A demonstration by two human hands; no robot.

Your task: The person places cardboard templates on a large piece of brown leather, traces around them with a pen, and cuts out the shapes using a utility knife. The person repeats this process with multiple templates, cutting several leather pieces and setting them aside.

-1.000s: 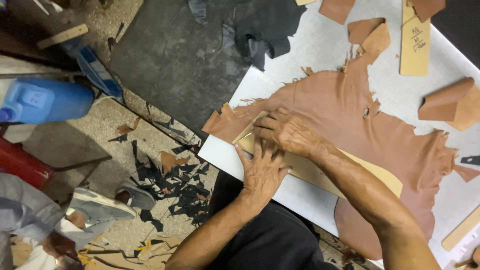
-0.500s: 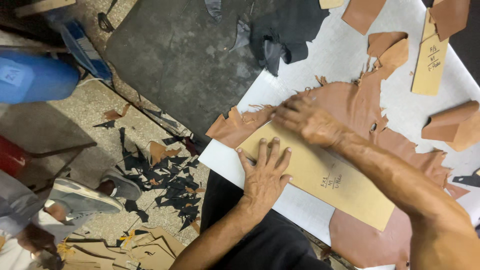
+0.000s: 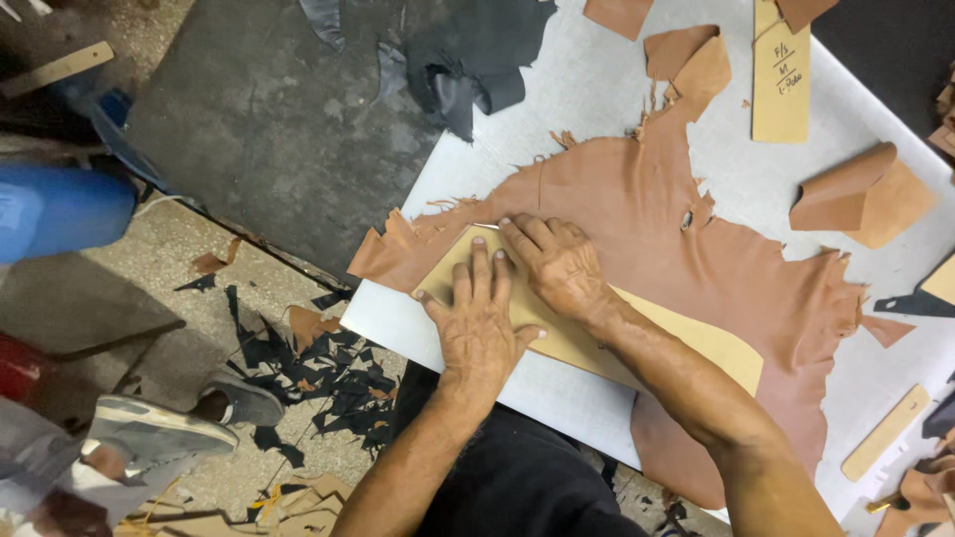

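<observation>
On brown leather (image 3: 637, 209), both hands (image 3: 477, 323) press a tan template (image 3: 696, 343).

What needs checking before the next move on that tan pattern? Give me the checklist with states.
1. Tan card pattern lies flat on the brown leather hide: ok.
2. Left hand pressed palm-down on the pattern: ok.
3. Right hand at the pattern's upper edge: ok.
4. Tool in the right hand's fingers: cannot tell.
5. Hide fully on the white table: not ok, its lower part hangs over the edge.
</observation>
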